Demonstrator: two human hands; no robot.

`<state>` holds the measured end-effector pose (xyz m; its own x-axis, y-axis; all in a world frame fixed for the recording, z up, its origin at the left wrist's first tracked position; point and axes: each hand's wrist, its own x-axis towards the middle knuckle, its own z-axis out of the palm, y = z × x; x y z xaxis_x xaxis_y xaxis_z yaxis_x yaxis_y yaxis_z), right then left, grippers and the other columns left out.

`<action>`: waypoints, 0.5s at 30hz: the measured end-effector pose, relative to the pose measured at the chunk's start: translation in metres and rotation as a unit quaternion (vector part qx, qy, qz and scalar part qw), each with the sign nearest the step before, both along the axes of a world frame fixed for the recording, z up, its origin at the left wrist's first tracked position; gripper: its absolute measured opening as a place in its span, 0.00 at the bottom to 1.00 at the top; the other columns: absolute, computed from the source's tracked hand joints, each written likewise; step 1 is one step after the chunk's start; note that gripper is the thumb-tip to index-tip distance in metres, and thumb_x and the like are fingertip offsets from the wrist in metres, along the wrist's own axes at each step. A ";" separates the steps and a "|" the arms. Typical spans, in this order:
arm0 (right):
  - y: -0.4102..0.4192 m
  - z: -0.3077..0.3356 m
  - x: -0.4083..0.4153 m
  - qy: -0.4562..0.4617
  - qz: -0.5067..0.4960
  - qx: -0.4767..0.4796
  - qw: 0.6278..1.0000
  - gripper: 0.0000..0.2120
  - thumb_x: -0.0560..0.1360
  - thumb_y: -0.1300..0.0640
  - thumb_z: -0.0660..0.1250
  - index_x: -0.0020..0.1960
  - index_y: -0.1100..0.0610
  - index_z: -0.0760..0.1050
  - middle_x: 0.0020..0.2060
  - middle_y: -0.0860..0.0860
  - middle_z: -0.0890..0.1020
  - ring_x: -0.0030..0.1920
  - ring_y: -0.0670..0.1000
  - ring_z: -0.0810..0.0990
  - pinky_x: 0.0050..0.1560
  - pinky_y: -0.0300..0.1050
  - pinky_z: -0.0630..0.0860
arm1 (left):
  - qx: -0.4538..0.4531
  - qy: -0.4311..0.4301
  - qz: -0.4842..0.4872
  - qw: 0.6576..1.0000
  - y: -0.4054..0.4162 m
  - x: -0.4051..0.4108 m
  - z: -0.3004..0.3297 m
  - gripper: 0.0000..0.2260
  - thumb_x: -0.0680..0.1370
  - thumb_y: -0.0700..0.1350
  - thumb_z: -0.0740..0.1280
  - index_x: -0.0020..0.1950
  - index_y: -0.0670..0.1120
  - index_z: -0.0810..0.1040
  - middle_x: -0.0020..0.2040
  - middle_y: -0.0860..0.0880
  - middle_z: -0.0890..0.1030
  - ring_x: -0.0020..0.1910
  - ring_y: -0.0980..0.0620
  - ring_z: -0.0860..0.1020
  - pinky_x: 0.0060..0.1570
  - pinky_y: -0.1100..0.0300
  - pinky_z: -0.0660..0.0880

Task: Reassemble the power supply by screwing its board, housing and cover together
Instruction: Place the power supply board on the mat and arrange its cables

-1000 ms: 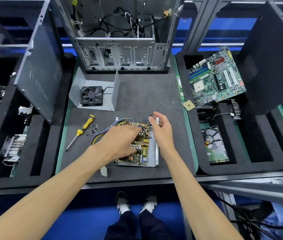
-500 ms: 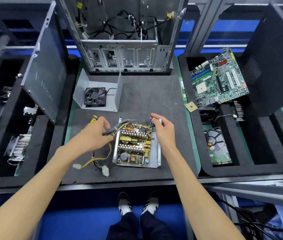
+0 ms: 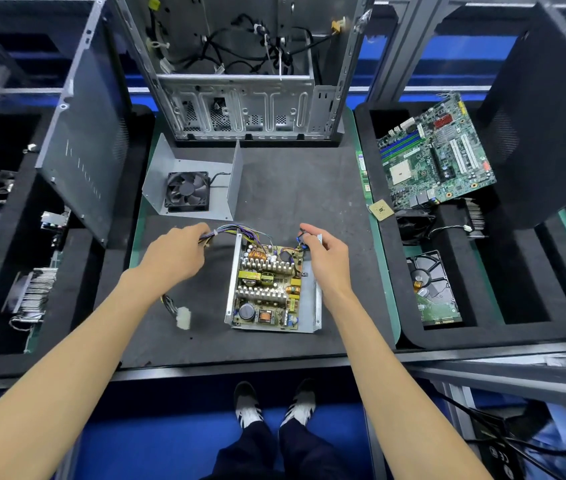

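Board (image 3: pixel 267 289) sits in its housing (image 3: pixel 311 306); your left hand (image 3: pixel 174 254) grips the wires (image 3: pixel 226 232) at nine o'clock, right hand (image 3: pixel 326 254) pinches the far corner. Screws next.

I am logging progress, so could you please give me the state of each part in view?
Power supply board: uncovered, lying in its metal tray.
Cover with fan: off, set aside.
Wire bundle: held by left hand.
Right hand: at tray's far corner.
Computer case: open.

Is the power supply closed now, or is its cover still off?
Off. The board lies bare in the housing, with its parts in plain view. The cover, with the fan, lies apart behind it.
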<state>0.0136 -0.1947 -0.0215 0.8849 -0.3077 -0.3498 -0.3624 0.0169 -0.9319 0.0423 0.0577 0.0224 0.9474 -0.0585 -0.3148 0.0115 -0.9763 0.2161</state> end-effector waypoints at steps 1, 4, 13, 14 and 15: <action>0.000 0.000 0.000 0.000 -0.001 0.000 1.000 0.12 0.81 0.60 0.65 0.61 0.53 0.84 0.44 0.43 0.84 0.35 0.31 0.78 0.34 0.25 0.72 | 0.014 0.011 -0.002 1.000 0.002 -0.004 -0.004 0.08 0.81 0.40 0.59 0.57 0.47 0.74 0.51 0.39 0.81 0.48 0.34 0.77 0.45 0.48 0.73; 0.001 -0.001 0.001 0.001 -0.008 0.005 1.000 0.12 0.81 0.60 0.65 0.59 0.52 0.84 0.40 0.44 0.82 0.33 0.31 0.77 0.31 0.25 0.72 | 0.009 0.055 0.012 0.998 0.002 -0.008 -0.008 0.10 0.80 0.39 0.58 0.61 0.45 0.71 0.51 0.38 0.79 0.47 0.35 0.75 0.47 0.48 0.74; 0.001 0.000 0.001 0.005 -0.009 0.018 1.000 0.12 0.81 0.60 0.65 0.60 0.52 0.83 0.47 0.45 0.84 0.39 0.30 0.79 0.32 0.25 0.72 | -0.148 -0.027 -0.133 0.980 -0.019 -0.009 0.010 0.20 0.86 0.50 0.53 0.78 0.61 0.62 0.57 0.52 0.74 0.55 0.48 0.74 0.62 0.43 0.70; 0.001 0.001 0.001 0.005 -0.010 0.017 1.000 0.12 0.81 0.60 0.65 0.61 0.52 0.83 0.48 0.45 0.84 0.41 0.32 0.79 0.32 0.25 0.72 | -0.146 -0.037 -0.130 0.980 -0.020 -0.009 0.010 0.19 0.86 0.48 0.53 0.76 0.61 0.66 0.56 0.53 0.75 0.52 0.49 0.75 0.59 0.44 0.72; 0.001 0.001 0.001 0.006 -0.009 0.017 1.000 0.12 0.81 0.60 0.65 0.61 0.52 0.83 0.49 0.45 0.84 0.42 0.33 0.80 0.33 0.25 0.72 | -0.151 -0.046 -0.116 0.981 -0.021 -0.008 0.008 0.19 0.86 0.45 0.53 0.74 0.61 0.70 0.56 0.53 0.76 0.52 0.49 0.76 0.57 0.44 0.73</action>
<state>0.0141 -0.1936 -0.0202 0.8746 -0.3123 -0.3708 -0.3731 0.0548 -0.9262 0.0340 0.0365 0.0307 0.9214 -0.3525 -0.1637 -0.2361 -0.8423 0.4846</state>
